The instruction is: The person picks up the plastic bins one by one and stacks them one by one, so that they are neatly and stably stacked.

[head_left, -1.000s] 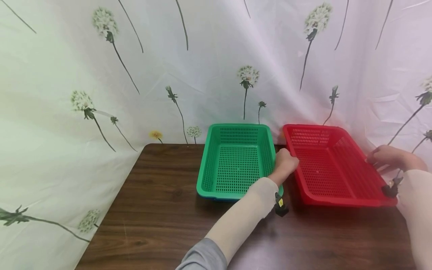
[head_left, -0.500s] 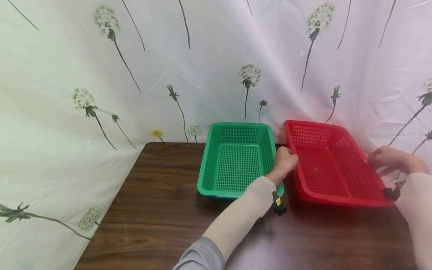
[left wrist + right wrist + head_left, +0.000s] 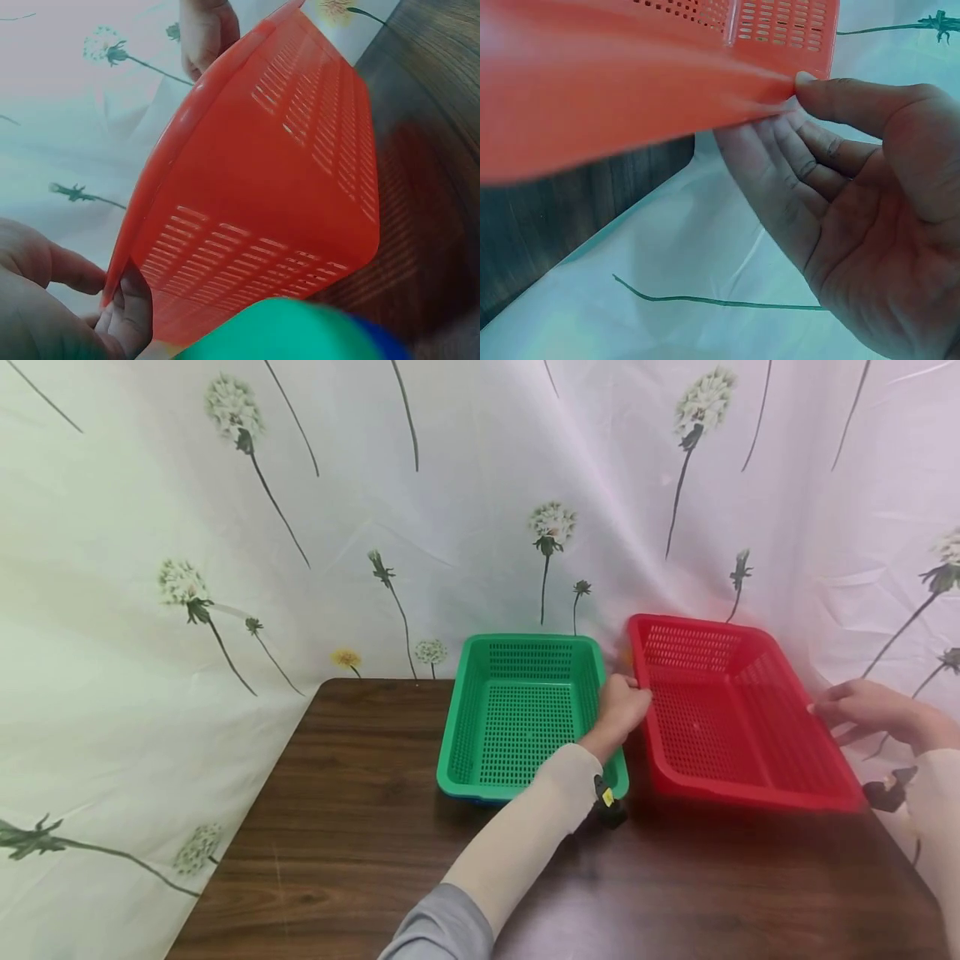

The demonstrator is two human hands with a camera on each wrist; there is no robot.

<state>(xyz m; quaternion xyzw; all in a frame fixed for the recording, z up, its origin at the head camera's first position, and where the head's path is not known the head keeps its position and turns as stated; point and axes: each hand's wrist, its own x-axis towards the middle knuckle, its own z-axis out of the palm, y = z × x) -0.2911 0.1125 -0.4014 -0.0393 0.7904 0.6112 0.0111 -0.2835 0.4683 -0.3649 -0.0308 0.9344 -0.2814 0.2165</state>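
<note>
Lift, seemingly: pinching red basket (image 3: 738, 727) with left hand (image 3: 624, 703) and right hand (image 3: 866, 706); next, probably needs raising evenly beside green basket (image 3: 525, 727).

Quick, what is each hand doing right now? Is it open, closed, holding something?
Left hand: closed, pinching the left edge of the red basket.
Right hand: closed, pinching the same basket's right edge.

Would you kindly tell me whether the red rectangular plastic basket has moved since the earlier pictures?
Yes: the red basket has moved upward and slightly left in the head view, judged against the green rectangular plastic basket.
</note>
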